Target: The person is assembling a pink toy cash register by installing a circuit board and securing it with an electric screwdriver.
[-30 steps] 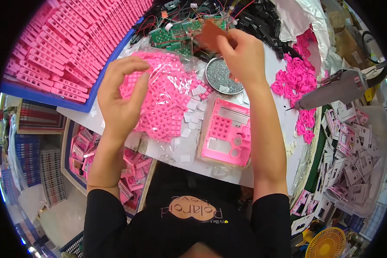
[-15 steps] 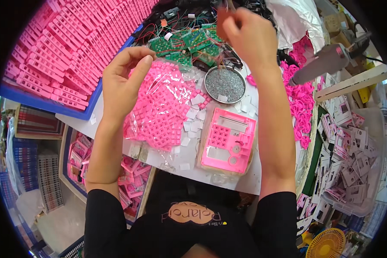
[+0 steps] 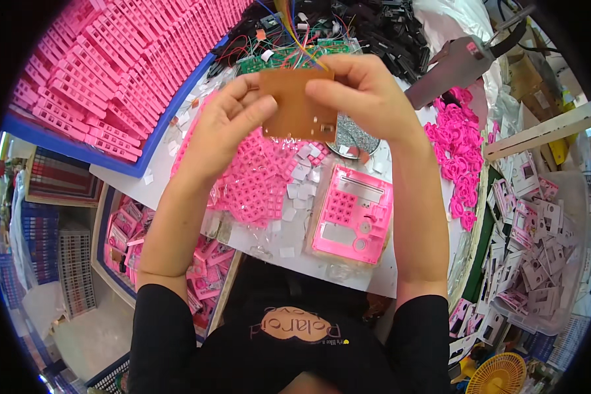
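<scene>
Your left hand [image 3: 224, 125] and right hand [image 3: 364, 92] both pinch the brown circuit board [image 3: 296, 108] above the pink keypad bag [image 3: 259, 184].

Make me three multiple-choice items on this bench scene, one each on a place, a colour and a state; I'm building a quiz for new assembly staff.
1. Where is the flat brown circuit board?
A. Held up between both hands
B. In the blue tray
C. On the floor

2. What colour is the moulded plastic front panel with a keypad grid on the white table?
A. Green
B. Pink
C. Black

3. How do the hands stand?
A. Both resting flat on the table
B. Left hand and right hand each grip an edge of the board
C. Only one touches it

Answers: 1 A, fingers pinch it above the table; 2 B, it is bright pink; 3 B, a hand closes on each side.
</scene>
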Demonstrator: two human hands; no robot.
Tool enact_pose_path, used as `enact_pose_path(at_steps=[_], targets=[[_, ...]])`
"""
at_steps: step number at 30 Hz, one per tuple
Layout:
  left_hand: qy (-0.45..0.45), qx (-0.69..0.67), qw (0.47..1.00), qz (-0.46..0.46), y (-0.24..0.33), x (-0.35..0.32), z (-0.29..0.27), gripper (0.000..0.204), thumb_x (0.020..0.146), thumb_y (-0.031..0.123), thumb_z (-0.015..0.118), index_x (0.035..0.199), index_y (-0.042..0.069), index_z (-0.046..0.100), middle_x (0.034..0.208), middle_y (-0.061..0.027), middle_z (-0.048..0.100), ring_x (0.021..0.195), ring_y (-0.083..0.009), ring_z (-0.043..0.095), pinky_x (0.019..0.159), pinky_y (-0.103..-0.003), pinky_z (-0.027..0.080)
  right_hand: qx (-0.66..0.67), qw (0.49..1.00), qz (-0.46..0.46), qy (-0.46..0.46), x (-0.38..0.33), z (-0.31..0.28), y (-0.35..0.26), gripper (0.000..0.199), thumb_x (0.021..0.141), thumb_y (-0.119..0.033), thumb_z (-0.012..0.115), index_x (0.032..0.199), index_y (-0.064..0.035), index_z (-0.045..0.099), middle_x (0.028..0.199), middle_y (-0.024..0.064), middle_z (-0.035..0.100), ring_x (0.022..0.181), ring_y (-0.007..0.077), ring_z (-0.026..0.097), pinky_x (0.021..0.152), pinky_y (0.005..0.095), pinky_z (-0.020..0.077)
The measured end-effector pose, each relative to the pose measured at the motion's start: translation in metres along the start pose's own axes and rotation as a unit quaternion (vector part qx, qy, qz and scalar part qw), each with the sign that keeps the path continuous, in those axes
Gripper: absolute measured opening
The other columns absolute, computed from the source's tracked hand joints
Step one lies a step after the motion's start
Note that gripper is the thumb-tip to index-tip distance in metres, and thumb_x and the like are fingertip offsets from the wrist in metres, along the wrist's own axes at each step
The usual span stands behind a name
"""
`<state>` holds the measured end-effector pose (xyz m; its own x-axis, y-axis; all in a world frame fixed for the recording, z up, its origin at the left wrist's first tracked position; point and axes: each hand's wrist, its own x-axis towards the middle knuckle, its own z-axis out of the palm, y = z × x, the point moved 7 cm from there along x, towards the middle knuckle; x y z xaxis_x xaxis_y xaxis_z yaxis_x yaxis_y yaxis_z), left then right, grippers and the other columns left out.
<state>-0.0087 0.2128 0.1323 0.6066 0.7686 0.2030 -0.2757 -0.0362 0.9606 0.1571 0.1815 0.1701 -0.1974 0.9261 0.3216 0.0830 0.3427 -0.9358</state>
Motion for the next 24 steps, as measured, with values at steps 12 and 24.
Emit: enact_pose_path(at_steps=[12,24], targets=[[0.008,-0.122,0.985,-0.123,-0.038,-0.062,-0.002,0.031,0.1,0.018,0.062,0.123,-0.002,0.062,0.109,-0.0121,0.071,0.089,-0.0158,0.07,0.079,-0.03,0.057,0.179,0.973,0.144,-0.012,-0.119,0.03,0.052,0.031,0.087,-0.003,0.074,0.117,0.0041,0.067,0.103,0.0071,0.07,0.093,0.0123,0.067,0.08,0.0277,0.056],[0.023,-0.232,0.965,-0.116,-0.067,-0.076,0.008,0.04,0.098,0.025,0.062,0.128,0.001,0.054,0.108,-0.0216,0.069,0.085,-0.0253,0.071,0.065,-0.032,0.058,0.236,0.935,0.216,0.152,-0.166,0.032,0.063,0.029,0.102,-0.025,0.061,0.103,0.0025,0.069,0.072,0.0001,0.062,0.056,0.0029,0.047,0.05,0.0192,0.0349]])
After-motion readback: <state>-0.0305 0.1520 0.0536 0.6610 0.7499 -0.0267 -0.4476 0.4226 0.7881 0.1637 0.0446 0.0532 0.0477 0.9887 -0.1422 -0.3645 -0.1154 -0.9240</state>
